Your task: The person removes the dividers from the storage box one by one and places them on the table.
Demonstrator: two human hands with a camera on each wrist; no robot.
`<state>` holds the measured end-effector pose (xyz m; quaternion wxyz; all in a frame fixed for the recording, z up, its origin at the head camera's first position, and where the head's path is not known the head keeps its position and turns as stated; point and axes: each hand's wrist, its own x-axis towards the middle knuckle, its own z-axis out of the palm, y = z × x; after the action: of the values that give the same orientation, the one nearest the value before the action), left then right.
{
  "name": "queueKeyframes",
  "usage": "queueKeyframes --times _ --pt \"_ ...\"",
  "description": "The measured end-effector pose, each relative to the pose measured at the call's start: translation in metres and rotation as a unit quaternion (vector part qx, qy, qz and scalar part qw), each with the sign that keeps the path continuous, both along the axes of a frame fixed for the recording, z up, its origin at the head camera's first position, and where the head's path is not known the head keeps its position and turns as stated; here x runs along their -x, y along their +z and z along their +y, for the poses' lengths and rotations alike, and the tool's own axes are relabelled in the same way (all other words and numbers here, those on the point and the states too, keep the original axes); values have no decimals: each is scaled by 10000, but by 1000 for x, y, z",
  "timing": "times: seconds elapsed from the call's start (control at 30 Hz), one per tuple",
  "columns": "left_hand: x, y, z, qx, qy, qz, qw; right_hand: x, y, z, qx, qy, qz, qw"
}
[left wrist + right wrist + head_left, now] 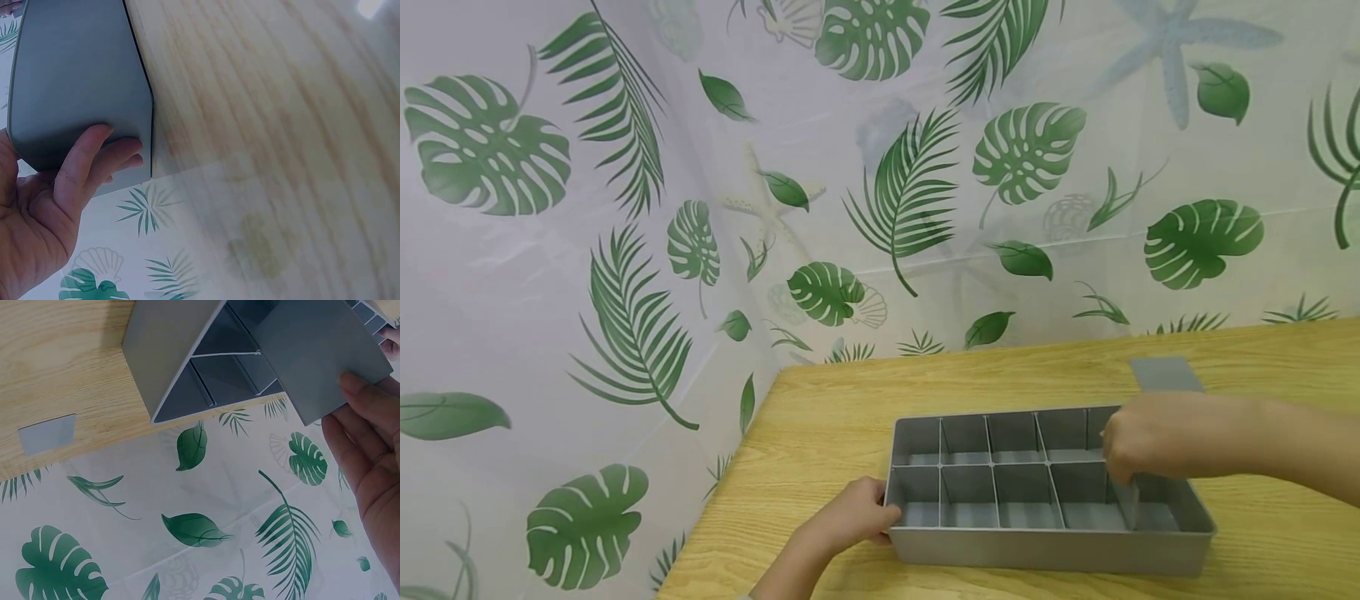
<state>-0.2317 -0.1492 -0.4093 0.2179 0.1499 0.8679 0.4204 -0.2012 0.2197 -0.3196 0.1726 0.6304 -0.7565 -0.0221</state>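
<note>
At the lower middle of the head view, the person's left hand point(861, 510) is bent round the left end of a long grey rectangular divider tray point(1045, 547), which looks to be plastic. Its thumb is by the near corner, as if to steady it.

The tray lies across the lower right of the frame on a yellow wood-grain bench point(805, 417). In its left and middle parts, thin grey strips part it into two rows of compartments (the right end is partly hidden by the other hand).

Towards that end stands a flat grey rectangular panel point(1124, 504), reaching down into the near row. The right hand point(1167, 435) has hold of it: the right wrist view shows thumb on one face, fingers behind, nearly closed in a pinch. Above that hand, a smaller-looking flat grey rectangular piece point(1167, 374) lies loose on the bench.

The step in hand seems to be fitting the panel as a cross divider; whether it is fully seated, I cannot tell. The next move would call for keeping it upright, lining it up with its slots and pressing evenly down while the left hand braces the tray.
</note>
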Motion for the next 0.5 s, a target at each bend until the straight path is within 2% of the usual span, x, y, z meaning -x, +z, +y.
queueKeyframes --times 0.5 --pt "0 2 0 18 -27 -20 10000 -1 3 0 66 -28 -31 10000"
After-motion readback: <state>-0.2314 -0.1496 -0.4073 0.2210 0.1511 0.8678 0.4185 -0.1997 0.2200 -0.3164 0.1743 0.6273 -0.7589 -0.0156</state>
